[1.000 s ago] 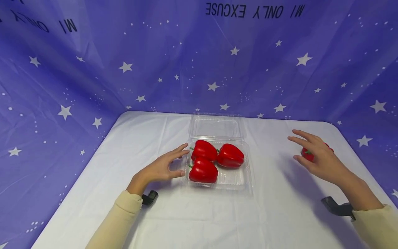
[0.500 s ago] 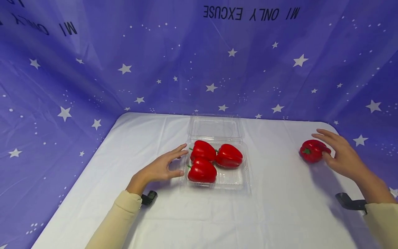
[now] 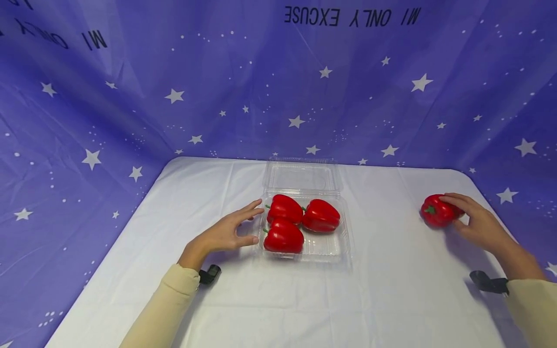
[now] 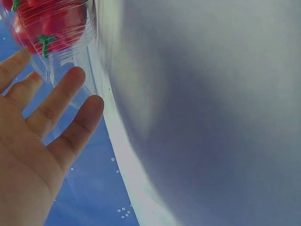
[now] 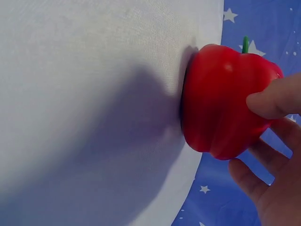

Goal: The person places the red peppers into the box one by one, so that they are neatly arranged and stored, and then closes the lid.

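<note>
On the right side of the table sits a red bell pepper (image 3: 435, 212) with its green stem toward the left. My right hand (image 3: 482, 226) grips it from the right, the thumb (image 5: 275, 100) across one side and the fingers around the other. Three more red bell peppers, one at the back left (image 3: 285, 210), one at the front left (image 3: 284, 237) and one at the right (image 3: 321, 216), lie inside a clear plastic clamshell box (image 3: 328, 247). My left hand (image 3: 225, 235) holds nothing, its fingers spread beside the box's left edge.
The box's clear lid (image 3: 302, 176) lies folded back toward the rear of the table. A white cloth (image 3: 383, 299) covers the table. Behind and at both sides hangs a blue curtain (image 3: 243, 87) with white stars.
My right hand has swung from over the single pepper to its right side, and its fingers have come down around it. The left hand has stayed by the box.
</note>
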{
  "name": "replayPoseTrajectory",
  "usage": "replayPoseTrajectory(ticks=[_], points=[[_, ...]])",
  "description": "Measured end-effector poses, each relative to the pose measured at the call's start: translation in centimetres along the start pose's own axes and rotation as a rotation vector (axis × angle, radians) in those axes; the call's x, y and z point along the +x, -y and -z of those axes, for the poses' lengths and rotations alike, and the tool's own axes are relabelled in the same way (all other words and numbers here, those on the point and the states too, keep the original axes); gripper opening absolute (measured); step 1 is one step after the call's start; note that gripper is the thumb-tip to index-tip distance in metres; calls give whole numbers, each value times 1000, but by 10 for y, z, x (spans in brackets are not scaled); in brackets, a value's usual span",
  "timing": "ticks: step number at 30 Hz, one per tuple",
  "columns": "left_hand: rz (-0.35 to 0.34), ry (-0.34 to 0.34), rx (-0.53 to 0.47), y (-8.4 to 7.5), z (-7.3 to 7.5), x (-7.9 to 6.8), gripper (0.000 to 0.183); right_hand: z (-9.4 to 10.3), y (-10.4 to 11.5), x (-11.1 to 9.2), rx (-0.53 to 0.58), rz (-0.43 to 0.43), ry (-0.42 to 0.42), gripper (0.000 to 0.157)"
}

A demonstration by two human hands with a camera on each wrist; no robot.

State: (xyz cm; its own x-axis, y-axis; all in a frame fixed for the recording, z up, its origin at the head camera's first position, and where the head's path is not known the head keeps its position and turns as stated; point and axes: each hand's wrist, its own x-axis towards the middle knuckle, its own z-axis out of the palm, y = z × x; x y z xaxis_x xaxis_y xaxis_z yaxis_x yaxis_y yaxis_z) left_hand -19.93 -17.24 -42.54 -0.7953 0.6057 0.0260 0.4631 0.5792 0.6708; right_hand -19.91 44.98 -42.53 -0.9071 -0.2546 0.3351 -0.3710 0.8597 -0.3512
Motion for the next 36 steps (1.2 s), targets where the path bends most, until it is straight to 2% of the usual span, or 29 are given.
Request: replayPoseTrajectory(ticks=[6, 15, 22, 25, 33, 36], points=[[-10, -7, 2, 1, 0, 2, 73, -1, 1, 2, -32, 5, -12, 64], [6, 7, 15, 0, 1, 4, 73, -4, 10, 4, -16, -145, 23, 57], [4, 5, 1, -1, 4, 6, 75, -5, 7, 7, -15, -57, 18, 65], [7, 8, -3, -1, 4, 6, 74, -6, 6, 7, -31, -49, 15, 67], [22, 8, 1, 0, 3, 7, 74, -8, 16, 4, -55, -185, 28, 69], [20, 10, -6, 0, 3, 7, 74, -9, 18, 3, -56, -207, 33, 70]])
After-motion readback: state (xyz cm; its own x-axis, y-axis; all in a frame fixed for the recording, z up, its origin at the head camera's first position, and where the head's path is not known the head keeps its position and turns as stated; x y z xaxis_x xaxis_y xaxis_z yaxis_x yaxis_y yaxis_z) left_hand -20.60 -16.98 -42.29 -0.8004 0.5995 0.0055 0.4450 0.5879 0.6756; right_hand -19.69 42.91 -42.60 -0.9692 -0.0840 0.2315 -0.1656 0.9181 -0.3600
